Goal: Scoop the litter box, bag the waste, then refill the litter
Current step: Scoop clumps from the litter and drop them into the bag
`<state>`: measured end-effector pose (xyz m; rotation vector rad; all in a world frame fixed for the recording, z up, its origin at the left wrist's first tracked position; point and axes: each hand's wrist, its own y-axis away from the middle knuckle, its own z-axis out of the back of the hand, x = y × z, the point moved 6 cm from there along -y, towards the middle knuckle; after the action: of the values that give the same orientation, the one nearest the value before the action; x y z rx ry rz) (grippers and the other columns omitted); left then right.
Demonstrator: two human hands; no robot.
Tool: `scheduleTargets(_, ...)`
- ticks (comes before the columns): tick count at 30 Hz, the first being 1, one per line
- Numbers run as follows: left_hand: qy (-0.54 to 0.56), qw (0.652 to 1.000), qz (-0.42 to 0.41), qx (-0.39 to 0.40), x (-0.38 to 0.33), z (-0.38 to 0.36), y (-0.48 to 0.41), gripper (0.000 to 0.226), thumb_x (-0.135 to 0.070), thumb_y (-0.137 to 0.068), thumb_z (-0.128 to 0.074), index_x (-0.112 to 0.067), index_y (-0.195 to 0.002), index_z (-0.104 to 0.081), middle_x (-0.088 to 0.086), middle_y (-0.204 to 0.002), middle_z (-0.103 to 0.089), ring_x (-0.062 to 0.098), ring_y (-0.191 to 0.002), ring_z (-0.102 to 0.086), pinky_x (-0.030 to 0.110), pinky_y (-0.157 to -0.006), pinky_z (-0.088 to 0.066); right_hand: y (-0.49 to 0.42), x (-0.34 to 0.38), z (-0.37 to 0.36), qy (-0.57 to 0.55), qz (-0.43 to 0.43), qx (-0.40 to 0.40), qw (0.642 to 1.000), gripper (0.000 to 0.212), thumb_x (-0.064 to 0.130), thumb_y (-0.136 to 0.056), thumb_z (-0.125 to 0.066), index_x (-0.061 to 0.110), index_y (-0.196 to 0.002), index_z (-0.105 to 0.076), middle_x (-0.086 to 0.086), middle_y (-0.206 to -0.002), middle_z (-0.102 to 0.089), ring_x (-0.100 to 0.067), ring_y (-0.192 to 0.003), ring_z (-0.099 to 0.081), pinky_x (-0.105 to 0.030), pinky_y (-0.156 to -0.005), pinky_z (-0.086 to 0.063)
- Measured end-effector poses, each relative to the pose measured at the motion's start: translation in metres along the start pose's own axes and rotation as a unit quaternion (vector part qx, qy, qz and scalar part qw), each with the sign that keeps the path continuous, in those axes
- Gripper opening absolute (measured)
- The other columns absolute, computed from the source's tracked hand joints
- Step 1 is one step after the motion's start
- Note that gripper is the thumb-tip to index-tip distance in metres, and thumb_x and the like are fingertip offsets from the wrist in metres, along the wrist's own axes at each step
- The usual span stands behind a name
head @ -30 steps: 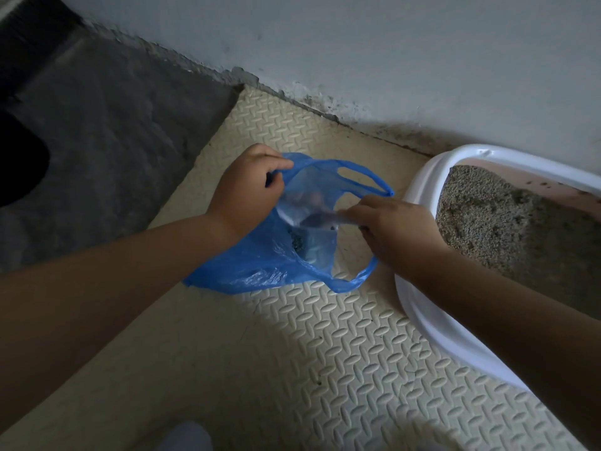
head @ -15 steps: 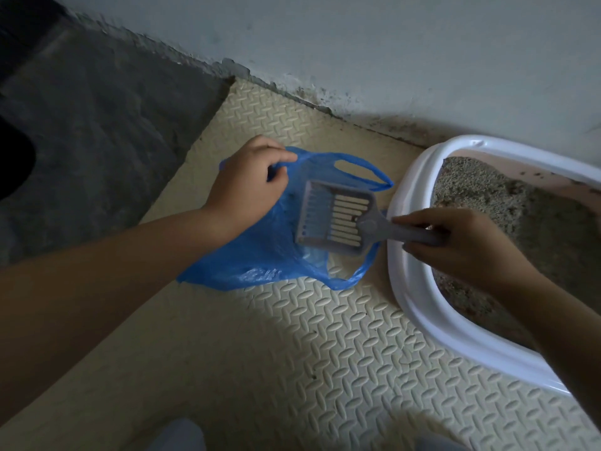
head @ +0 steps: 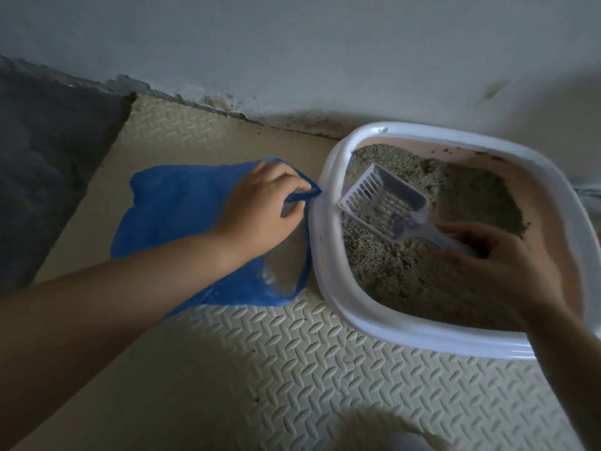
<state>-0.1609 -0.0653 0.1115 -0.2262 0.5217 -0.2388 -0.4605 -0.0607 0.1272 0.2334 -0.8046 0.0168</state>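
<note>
A blue bag (head: 175,203) lies on the floor mat (head: 292,369), its handle pinched by the left hand (head: 260,206), just beside the white litter box (head: 328,288). Inside the box, the scoop (head: 383,200) sits over the litter (head: 390,265), its handle gripped by the right hand (head: 497,265).

Home floor corner, pet area. Litter box (head: 328,222) sits on embossed foam mat (head: 292,369) against scuffed painted wall (head: 292,43); bare concrete floor (head: 48,157) beside it.
</note>
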Motion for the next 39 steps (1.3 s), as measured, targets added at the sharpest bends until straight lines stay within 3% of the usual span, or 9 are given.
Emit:
scheduleTargets(2, -0.002, 1.000, -0.018, 0.021, -0.018, -0.019, -0.009, 0.028, -0.022, -0.086, -0.060, -0.012, -0.111, -0.066, 0.003, -0.106, -0.062, 0.023, -0.102, -0.055, 0.033, -0.087, -0.044, 0.004, -0.025, 0.014, 0.047, -0.024, -0.021, 0.998, 0.031, 0.009, -0.080, -0.072, 0.028, -0.104, -0.064, -0.002, -0.084, -0.067, -0.002, -0.062, -0.059, -0.012, -0.056, -0.047)
scheduleTargets(6, -0.007, 0.997, -0.038, 0.064, -0.045, -0.058, -0.022, 0.043, -0.026, -0.089, -0.059, -0.010, -0.129, -0.054, 0.006, -0.127, -0.055, 0.023, -0.121, -0.046, 0.031, -0.102, -0.034, 0.009, -0.070, 0.028, 0.141, -0.088, -0.046, 0.985, 0.027, 0.021, -0.077, -0.075, 0.032, -0.101, -0.067, 0.002, -0.083, -0.068, -0.019, -0.073, -0.062, -0.042, -0.070, -0.052)
scheduleTargets(10, -0.035, 0.993, 0.032, 0.109, -0.043, -0.089, -0.036, 0.067, -0.034, -0.096, -0.048, -0.005, -0.149, -0.020, 0.012, -0.158, -0.014, 0.027, -0.146, -0.010, 0.031, -0.116, -0.005, 0.002, -0.080, 0.011, 0.184, -0.114, -0.016, 0.976, 0.021, 0.027, -0.083, -0.068, 0.025, -0.103, -0.071, 0.008, -0.078, -0.064, -0.010, -0.068, -0.058, -0.030, -0.059, -0.045)
scheduleTargets(13, -0.010, 0.990, 0.091, 0.109, -0.037, -0.099, -0.039, 0.072, -0.031, -0.098, -0.044, -0.008, -0.151, -0.001, 0.007, -0.160, 0.008, 0.023, -0.147, 0.004, 0.030, -0.116, -0.003, -0.008, -0.070, -0.003, 0.186, -0.128, 0.001, 0.974, 0.017, 0.029, -0.086, -0.064, 0.026, -0.101, -0.071, 0.012, -0.068, -0.062, -0.007, -0.057, -0.055, -0.025, -0.048, -0.038)
scheduleTargets(17, 0.017, 0.990, 0.098, 0.101, -0.038, -0.098, -0.039, 0.073, -0.024, -0.098, -0.044, -0.009, -0.151, 0.003, 0.005, -0.160, 0.012, 0.021, -0.147, 0.005, 0.028, -0.116, -0.007, -0.032, -0.054, -0.018, 0.186, -0.111, 0.007, 0.976, 0.012, 0.023, -0.087, -0.059, 0.020, -0.088, -0.071, 0.000, -0.061, -0.063, -0.014, -0.047, -0.050, -0.024, -0.044, -0.032)
scheduleTargets(22, 0.032, 0.989, 0.101, 0.106, -0.036, -0.100, -0.038, 0.074, -0.025, -0.097, -0.044, -0.009, -0.151, 0.003, 0.004, -0.160, 0.013, 0.020, -0.147, 0.006, 0.030, -0.116, -0.012, -0.067, -0.044, -0.041, 0.158, -0.112, -0.023, 0.981, 0.015, 0.022, -0.087, -0.058, 0.013, -0.094, -0.067, -0.006, -0.069, -0.065, -0.024, -0.058, -0.060, -0.026, -0.049, -0.038)
scheduleTargets(30, 0.013, 0.988, 0.093, 0.124, -0.034, -0.101, -0.040, 0.076, -0.028, -0.094, -0.045, -0.004, -0.151, -0.001, 0.010, -0.159, 0.009, 0.024, -0.147, 0.003, 0.036, -0.118, -0.016, -0.105, -0.052, -0.091, 0.107, -0.130, -0.016, 0.986, 0.024, 0.026, -0.097, -0.043, 0.005, -0.103, -0.053, -0.002, -0.073, -0.054, -0.015, -0.055, -0.046, -0.026, -0.046, -0.028)
scheduleTargets(34, 0.002, 0.987, 0.089, 0.131, -0.035, -0.100, -0.040, 0.075, -0.030, -0.095, -0.043, -0.006, -0.151, 0.001, 0.008, -0.159, 0.011, 0.023, -0.147, 0.005, 0.034, -0.118, -0.011, -0.089, -0.054, -0.092, 0.097, -0.123, -0.027, 0.987, 0.025, 0.030, -0.100, -0.040, 0.007, -0.103, -0.050, 0.001, -0.074, -0.050, -0.014, -0.057, -0.046, -0.029, -0.046, -0.026)
scheduleTargets(39, 0.006, 0.987, 0.091, 0.132, -0.035, -0.100, -0.040, 0.075, -0.030, -0.095, -0.041, -0.006, -0.151, 0.002, 0.008, -0.159, 0.013, 0.023, -0.147, 0.005, 0.034, -0.118, -0.010, -0.051, -0.060, -0.069, 0.061, -0.098, -0.036, 0.993, 0.019, 0.034, -0.099, -0.043, 0.017, -0.103, -0.050, 0.002, -0.075, -0.053, -0.015, -0.059, -0.049, -0.036, -0.050, -0.037)
